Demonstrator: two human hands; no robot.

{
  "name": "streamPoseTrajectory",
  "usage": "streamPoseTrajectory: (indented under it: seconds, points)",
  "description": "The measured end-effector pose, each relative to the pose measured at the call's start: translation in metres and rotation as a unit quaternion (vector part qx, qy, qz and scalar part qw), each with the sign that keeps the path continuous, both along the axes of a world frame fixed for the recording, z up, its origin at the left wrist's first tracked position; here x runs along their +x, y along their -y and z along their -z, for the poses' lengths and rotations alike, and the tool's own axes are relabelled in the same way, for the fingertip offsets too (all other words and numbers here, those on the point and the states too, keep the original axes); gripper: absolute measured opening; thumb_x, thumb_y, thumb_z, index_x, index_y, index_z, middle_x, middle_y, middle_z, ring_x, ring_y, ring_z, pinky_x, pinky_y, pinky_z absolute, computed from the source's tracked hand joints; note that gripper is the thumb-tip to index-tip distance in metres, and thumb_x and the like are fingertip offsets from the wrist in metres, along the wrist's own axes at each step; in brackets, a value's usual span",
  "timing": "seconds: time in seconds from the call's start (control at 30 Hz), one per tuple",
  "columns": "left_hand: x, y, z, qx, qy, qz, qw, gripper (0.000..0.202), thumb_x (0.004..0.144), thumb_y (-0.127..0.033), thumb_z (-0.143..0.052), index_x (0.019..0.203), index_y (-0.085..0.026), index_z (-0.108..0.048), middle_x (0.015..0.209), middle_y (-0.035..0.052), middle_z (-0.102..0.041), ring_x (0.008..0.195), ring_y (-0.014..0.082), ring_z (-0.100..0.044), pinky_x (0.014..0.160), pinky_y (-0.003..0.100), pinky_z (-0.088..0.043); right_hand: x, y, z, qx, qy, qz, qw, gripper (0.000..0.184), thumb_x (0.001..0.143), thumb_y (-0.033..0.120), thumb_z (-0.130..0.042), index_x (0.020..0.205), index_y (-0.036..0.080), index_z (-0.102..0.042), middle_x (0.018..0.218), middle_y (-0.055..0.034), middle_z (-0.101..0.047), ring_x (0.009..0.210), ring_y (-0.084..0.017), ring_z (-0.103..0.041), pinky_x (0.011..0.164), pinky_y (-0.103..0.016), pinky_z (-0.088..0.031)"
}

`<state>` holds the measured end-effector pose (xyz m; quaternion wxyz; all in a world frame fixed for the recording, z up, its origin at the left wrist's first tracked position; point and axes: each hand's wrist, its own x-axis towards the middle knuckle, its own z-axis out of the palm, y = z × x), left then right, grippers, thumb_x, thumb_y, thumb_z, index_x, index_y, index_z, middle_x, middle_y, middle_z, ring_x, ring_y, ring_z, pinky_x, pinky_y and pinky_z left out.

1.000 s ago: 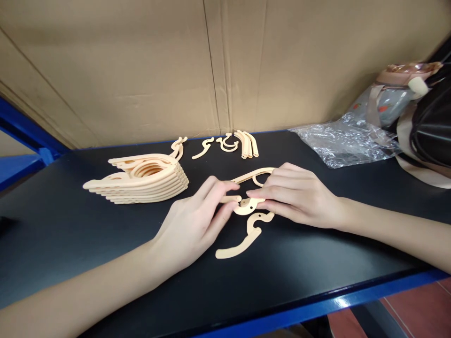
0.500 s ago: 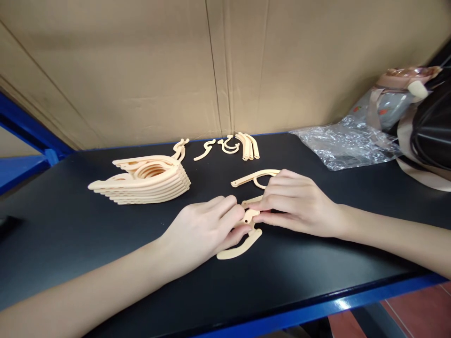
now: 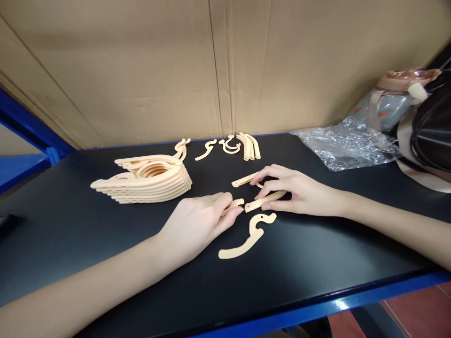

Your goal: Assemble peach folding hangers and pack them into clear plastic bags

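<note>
Pinching your left thumb and forefinger nearly together, you hold a small cream piece (image 3: pixel 237 203) in your left hand (image 3: pixel 199 225), with its rounded end poking out past the fingertips; the other fingers curl in behind. Your right hand (image 3: pixel 294 191) is more open, its fingers parted over a curved strip (image 3: pixel 262 201). Your thumb is on the near side of that strip and another finger on the far side; whether they grip it or only rest against it, you cannot tell from this view. Your right forefinger reaches to a farther strip (image 3: pixel 243 180), just beyond the first. Nearer you, a hook-shaped piece with a curved arm (image 3: pixel 243 246) lies flat on the black tabletop (image 3: pixel 299 263), apart from both hands.

To your left sits a stack of nested cream frames (image 3: pixel 151 183), and along the back edge lie loose hooked pieces (image 3: pixel 230 146) and a bunch of short curved strips (image 3: pixel 249 146). At far right, crumpled clear plastic (image 3: pixel 338 145) lies before a pink-topped bottle (image 3: pixel 396 110), beside a dark bag (image 3: pixel 431 126); you cannot make out what either the bottle or the bag contains.
</note>
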<state>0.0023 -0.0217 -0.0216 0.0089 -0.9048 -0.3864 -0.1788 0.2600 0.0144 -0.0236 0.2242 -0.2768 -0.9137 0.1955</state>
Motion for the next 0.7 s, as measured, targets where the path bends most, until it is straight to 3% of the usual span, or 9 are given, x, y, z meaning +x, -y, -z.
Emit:
streamPoseTrajectory:
  seconds: [0.17,0.3,0.47,0.7]
  points:
    - [0.0009,0.0006,-0.0002,0.03,-0.001,0.012,0.999,0.042,0.104,-0.032,-0.025,0.069,-0.02,-0.044,0.061,-0.0023,-0.049,0.049,0.0121,-0.045,0.047,0.023,-0.029,-0.0044,0.0036,0.0011,-0.049,-0.029,0.002,0.998,0.015,0.089,0.032,-0.065,0.097,0.022,-0.072,0.126,-0.0089,-0.057,0.115,-0.021,-0.059,0.1,-0.042,-0.052]
    - [0.0023,0.0026,-0.0028,0.013,-0.005,0.001,1.0,0.044,0.105,-0.031,-0.02,0.07,-0.02,-0.044,0.063,-0.0015,-0.049,0.052,0.0137,-0.047,0.05,0.024,-0.033,-0.0058,0.0059,0.0002,-0.101,-0.06,-0.006,0.993,0.019,0.09,0.035,-0.063,0.097,0.02,-0.071,0.126,-0.0086,-0.055,0.107,-0.018,-0.062,0.088,-0.033,-0.058]
    - [0.0019,0.0034,-0.0032,-0.002,-0.005,-0.015,1.0,0.042,0.098,-0.048,-0.044,0.067,-0.02,-0.039,0.06,-0.004,-0.046,0.047,0.0116,-0.043,0.046,0.022,-0.029,-0.0062,0.0081,-0.0008,-0.097,-0.069,0.0,0.993,0.018,0.091,0.035,-0.062,0.096,0.019,-0.07,0.122,-0.0071,-0.057,0.106,-0.017,-0.061,0.078,-0.027,-0.059]
    - [0.0035,0.0012,-0.0044,-0.015,-0.011,-0.017,1.0,0.041,0.095,-0.043,-0.053,0.065,-0.02,-0.039,0.056,-0.0064,-0.043,0.043,0.0095,-0.042,0.044,0.02,-0.026,-0.0096,0.0087,-0.0003,-0.031,-0.073,0.0,0.997,0.016,0.091,0.032,-0.063,0.098,0.02,-0.069,0.119,-0.0061,-0.063,0.107,-0.017,-0.061,0.085,-0.03,-0.054]
